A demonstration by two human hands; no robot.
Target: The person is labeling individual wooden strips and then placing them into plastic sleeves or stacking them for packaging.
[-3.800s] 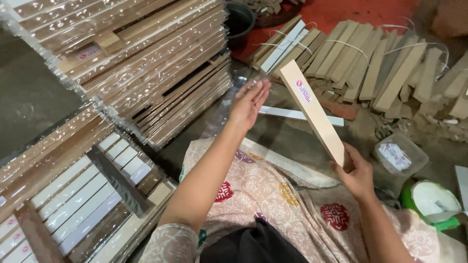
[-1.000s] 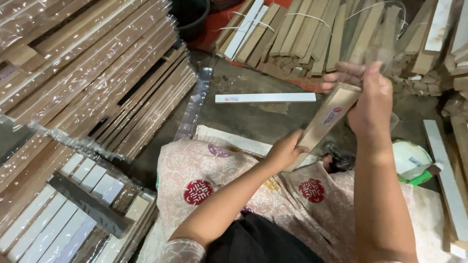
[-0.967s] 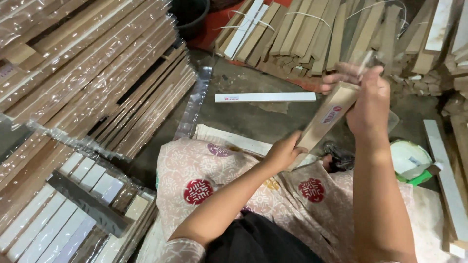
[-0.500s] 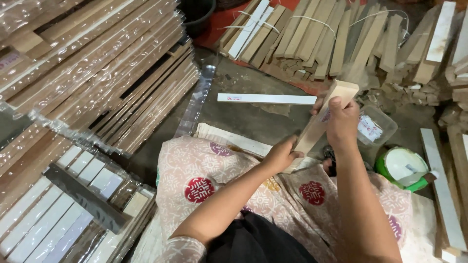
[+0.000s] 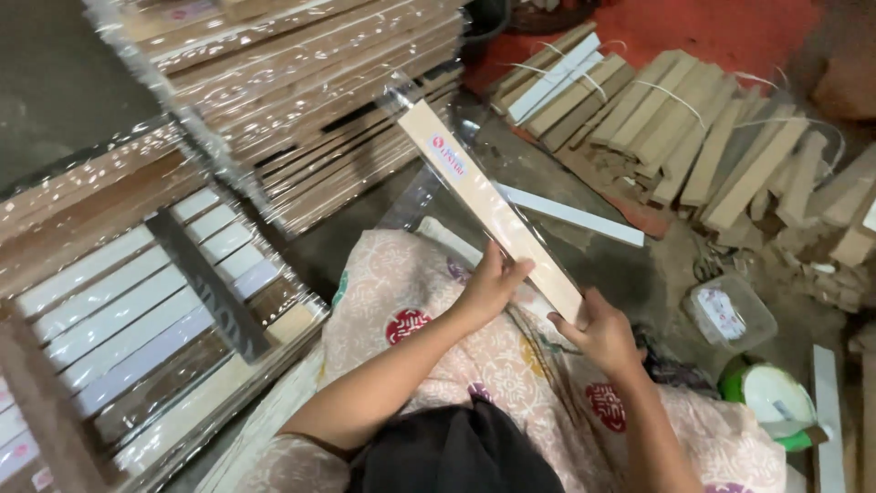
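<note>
While the long flat box (image 5: 493, 212) is already inside a clear plastic sleeve (image 5: 429, 173), the wrapping looks only partly finished: the film reaches loosely past the far end of the box and sits slack along its sides, so I judge that the sleeve has yet to be pulled snug or closed. Many wrapped boxes of the same kind lie stacked in a pile (image 5: 301, 82) left of and beyond the box, and a second pile (image 5: 119, 319) sits left of and nearer than it, which suggests a good part of the lot is done. Right of and beyond the box, tied bundles of bare strips (image 5: 675, 110) remain unwrapped on the floor (image 5: 639, 274), and one white strip (image 5: 570, 213) lies on the floor just behind the box.

The box is held slanted above the person's lap, its far end up and to the left, its near end low and to the right. The left hand (image 5: 491, 281) grips it from the left side near the middle, thumb on the top face and fingers curled under. The right hand (image 5: 598, 333) is closed around the near end, palm up, supporting it from below. Both forearms reach forward from the body over the patterned cloth (image 5: 429, 319) under the box.
</note>
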